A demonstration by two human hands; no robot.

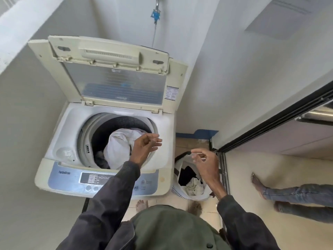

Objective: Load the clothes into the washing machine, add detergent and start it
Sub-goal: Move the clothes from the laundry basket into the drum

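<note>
A cream top-loading washing machine (165, 127) stands against the wall with its lid (115, 78) raised. A white cloth (119, 147) and a dark garment (100, 159) lie in the drum. My left hand (144, 148) hovers over the drum's right rim, fingers apart, holding nothing. My right hand (205, 165) hangs above a white laundry bag (180, 192) on the floor to the right of the machine, fingers loosely spread and empty. The bag holds dark and pale clothes (192, 184). The blue control panel (72, 179) runs along the machine's front edge.
Walls close in on the left and behind the machine. A dark sliding-door frame (270, 127) runs along the right. Another person's legs in jeans (297, 199) stand on the tiled floor at the right. A blue tap (155, 15) hangs above the machine.
</note>
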